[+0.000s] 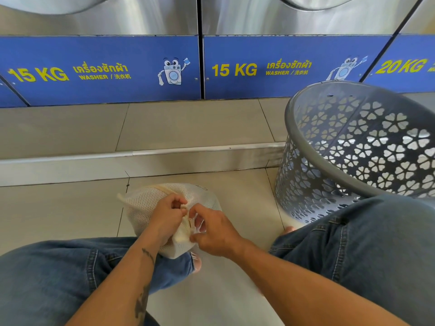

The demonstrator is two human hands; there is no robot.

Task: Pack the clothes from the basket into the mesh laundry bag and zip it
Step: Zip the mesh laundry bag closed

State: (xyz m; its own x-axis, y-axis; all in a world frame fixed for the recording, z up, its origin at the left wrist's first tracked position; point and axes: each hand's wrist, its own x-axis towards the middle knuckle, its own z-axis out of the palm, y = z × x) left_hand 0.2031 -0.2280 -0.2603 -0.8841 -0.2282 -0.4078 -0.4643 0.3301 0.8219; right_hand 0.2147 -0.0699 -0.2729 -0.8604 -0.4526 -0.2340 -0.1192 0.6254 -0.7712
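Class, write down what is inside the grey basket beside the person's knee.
The grey basket shows only its perforated inner wall; no clothes are visible. Its bottom is hidden by the near rim and the right knee.

Your mesh laundry bag (143,203) is off-white with a fine dotted weave. Your basket (303,184) is grey, pierced all over with flower-shaped cut-outs. The washer panels (117,90) are blue with yellow lettering. Your jeans (47,278) are blue denim, and the floor tiles (58,208) are pale beige.
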